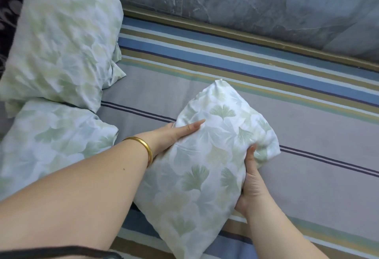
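Observation:
A white pillow (205,168) printed with pale green ginkgo leaves lies between my hands over the striped bed sheet (307,127). My left hand (174,133), with a gold bangle on its wrist, holds the pillow's left edge; the thumb lies straight on top and the fingers are hidden beneath. My right hand (253,178) grips the right edge, thumb pressed into the fabric and fingers out of sight under it.
Two more pillows in the same leaf print sit at the left: one (61,39) leans up at the back, the other (51,141) lies flat in front. A grey marbled wall (266,2) with a gold trim strip (225,33) runs along the bed's far side.

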`<state>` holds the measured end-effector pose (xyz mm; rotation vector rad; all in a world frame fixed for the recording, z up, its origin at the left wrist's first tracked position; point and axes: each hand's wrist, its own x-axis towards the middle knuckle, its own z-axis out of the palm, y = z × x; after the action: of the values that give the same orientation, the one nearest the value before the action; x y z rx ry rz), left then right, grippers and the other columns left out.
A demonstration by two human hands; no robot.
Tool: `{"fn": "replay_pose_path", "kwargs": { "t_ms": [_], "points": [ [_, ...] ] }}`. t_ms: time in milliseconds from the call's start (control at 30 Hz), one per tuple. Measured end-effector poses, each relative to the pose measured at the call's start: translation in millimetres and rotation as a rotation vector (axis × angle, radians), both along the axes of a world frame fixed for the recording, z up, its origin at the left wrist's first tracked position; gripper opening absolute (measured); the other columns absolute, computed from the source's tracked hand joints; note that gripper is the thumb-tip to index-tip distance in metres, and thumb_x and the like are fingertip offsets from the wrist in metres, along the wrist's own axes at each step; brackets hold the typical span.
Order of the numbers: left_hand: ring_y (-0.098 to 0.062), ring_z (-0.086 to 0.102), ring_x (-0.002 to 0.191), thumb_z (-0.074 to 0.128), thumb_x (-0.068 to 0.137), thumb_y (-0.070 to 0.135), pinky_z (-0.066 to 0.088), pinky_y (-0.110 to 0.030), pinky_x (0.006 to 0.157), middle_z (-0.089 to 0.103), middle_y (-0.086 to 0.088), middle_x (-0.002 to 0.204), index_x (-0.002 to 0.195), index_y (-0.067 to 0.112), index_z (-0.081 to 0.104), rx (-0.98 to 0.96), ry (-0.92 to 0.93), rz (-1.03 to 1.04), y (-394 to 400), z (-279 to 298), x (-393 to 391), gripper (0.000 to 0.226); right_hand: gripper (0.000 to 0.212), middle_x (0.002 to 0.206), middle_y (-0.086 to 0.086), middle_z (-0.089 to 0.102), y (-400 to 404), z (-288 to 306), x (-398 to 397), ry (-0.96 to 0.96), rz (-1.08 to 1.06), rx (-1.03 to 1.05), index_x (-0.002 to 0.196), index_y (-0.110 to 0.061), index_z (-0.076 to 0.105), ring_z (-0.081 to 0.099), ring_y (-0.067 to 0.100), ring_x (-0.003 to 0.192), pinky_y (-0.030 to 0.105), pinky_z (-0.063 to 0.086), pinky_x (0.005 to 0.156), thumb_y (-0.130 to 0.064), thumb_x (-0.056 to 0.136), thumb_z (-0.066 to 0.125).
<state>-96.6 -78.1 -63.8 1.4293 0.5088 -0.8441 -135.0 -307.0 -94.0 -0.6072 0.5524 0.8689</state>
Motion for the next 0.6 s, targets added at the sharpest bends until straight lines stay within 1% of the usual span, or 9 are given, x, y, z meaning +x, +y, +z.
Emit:
{"fn": "replay_pose_path", "kwargs": {
  "t_ms": [200,300,333,367,433,467,533,567,600],
  "points": [
    [-0.026,0.074,0.099,0.082,0.042,0.08,0.055,-0.046,0.094,0.075,0.002,0.113,0.136,0.038,0.049,0.074,-0.014,0.102,57.1,53.3,5.1,0.109,0.096,0.142,0.017,0.056,53.0,40.7,36.2,-0.12,0.145,0.092,0.134,-0.022,0.061,0.053,0.042,0.13,0.063,0.039,0.106,-0.087,0.063,0.062],
    [-0.018,0.071,0.095,0.074,0.031,0.091,0.057,-0.036,0.078,0.069,0.008,0.107,0.123,0.042,0.044,0.214,-0.013,0.164,100.8,94.5,-2.2,0.108,0.099,0.146,0.018,0.051,98.3,69.4,48.0,-0.178,0.251,0.151,0.139,-0.023,0.056,0.048,0.044,0.133,0.066,0.033,0.11,-0.088,0.065,0.059],
    [-0.018,0.067,0.1,0.071,0.03,0.093,0.055,-0.036,0.083,0.066,0.009,0.113,0.125,0.045,0.043,0.253,-0.028,0.184,118.4,108.7,-7.7,0.11,0.098,0.146,0.018,0.051,116.4,79.7,50.8,-0.199,0.286,0.156,0.139,-0.024,0.056,0.048,0.045,0.133,0.066,0.033,0.109,-0.088,0.065,0.058],
    [-0.02,0.064,0.109,0.07,0.031,0.094,0.052,-0.039,0.094,0.063,0.008,0.124,0.133,0.044,0.044,0.275,-0.052,0.203,137.2,120.5,-13.6,0.117,0.097,0.145,0.018,0.052,135.8,89.9,52.8,-0.22,0.321,0.158,0.139,-0.025,0.056,0.049,0.044,0.132,0.066,0.035,0.108,-0.089,0.065,0.057],
    [-0.024,0.054,0.126,0.069,0.031,0.094,0.041,-0.045,0.11,0.05,0.008,0.144,0.148,0.041,0.034,0.295,-0.082,0.27,179.9,142.8,-29.4,0.133,0.095,0.143,0.017,0.055,180.8,109.7,54.2,-0.257,0.404,0.148,0.136,-0.027,0.059,0.053,0.044,0.129,0.065,0.039,0.105,-0.09,0.065,0.055],
    [-0.023,0.05,0.129,0.07,0.031,0.094,0.038,-0.044,0.111,0.046,0.01,0.145,0.15,0.039,0.03,0.297,-0.084,0.302,201.1,153.1,-38.2,0.138,0.094,0.141,0.016,0.057,204.1,117.4,53.0,-0.27,0.436,0.135,0.134,-0.028,0.06,0.054,0.044,0.127,0.066,0.039,0.104,-0.09,0.064,0.055],
    [-0.018,0.048,0.122,0.07,0.029,0.092,0.038,-0.039,0.106,0.047,0.016,0.126,0.15,0.037,0.029,0.297,-0.085,0.352,251.7,170.1,-57.8,0.139,0.093,0.14,0.016,0.059,259.8,130.0,47.7,-0.295,0.492,0.115,0.132,-0.029,0.062,0.056,0.044,0.126,0.067,0.038,0.105,-0.091,0.062,0.056],
    [-0.017,0.048,0.119,0.071,0.029,0.092,0.038,-0.037,0.104,0.048,0.018,0.12,0.148,0.035,0.035,0.289,-0.084,0.364,278.9,174.6,-66.6,0.136,0.093,0.14,0.015,0.058,289.0,135.3,42.6,-0.298,0.513,0.119,0.133,-0.029,0.062,0.055,0.043,0.126,0.067,0.037,0.106,-0.09,0.062,0.057],
    [-0.017,0.05,0.121,0.072,0.032,0.091,0.038,-0.04,0.107,0.055,0.016,0.124,0.143,0.037,0.044,0.272,-0.084,0.375,307.0,176.7,-74.6,0.126,0.094,0.14,0.015,0.058,319.4,139.7,36.6,-0.293,0.532,0.133,0.133,-0.029,0.061,0.055,0.043,0.127,0.067,0.037,0.107,-0.09,0.062,0.057]
  ]
}}
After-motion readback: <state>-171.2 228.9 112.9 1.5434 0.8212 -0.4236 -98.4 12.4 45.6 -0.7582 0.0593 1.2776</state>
